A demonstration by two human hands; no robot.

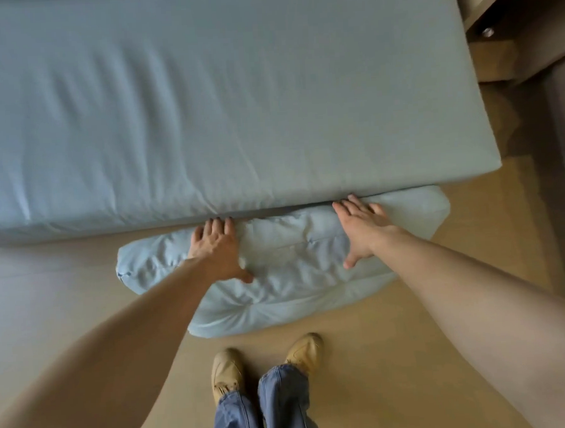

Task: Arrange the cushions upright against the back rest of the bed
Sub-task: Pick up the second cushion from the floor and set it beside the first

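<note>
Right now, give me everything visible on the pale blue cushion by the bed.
The cushion is a long, soft, pale blue pillow in a wrinkled fabric cover that matches the bed sheet. It lies flat, not upright, on the tan floor, its far long edge against or slightly under the mattress side. A seam runs along its length. The left hand rests on its left part, fingers curled over the far edge; the right hand lies open and flat on its right part. Neither hand has lifted it.

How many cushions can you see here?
1. A pale blue cushion lies on the floor against the bed's near side, under both hands. Its far edge is hidden by the mattress; others may lie out of view.
</note>
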